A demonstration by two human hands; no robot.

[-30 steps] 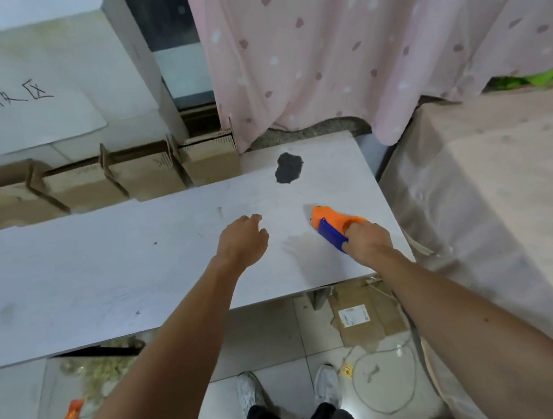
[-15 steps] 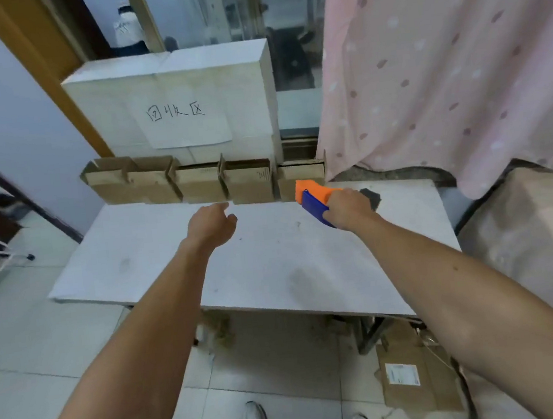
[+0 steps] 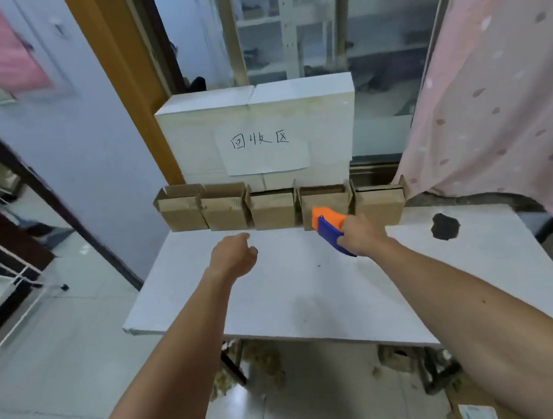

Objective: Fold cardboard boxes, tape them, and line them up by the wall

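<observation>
Your right hand (image 3: 362, 235) grips the orange-and-blue tape dispenser (image 3: 329, 229) near five boxes (image 3: 273, 209) lining the table's (image 3: 312, 294) far edge; your left hand (image 3: 234, 259) hovers, loosely curled.

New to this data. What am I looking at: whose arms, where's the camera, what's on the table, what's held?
No robot here: one wide-angle camera on a person's head looks forward and down, so both bare arms are the wearer's. The left hand hangs loosely curled above the white table, holding nothing. The right hand grips an orange-and-blue tool, probably a tape dispenser. Five cardboard boxes stand in a row along the table's far edge, before a white block bearing a paper sign. The table also shows a dark patch.
</observation>
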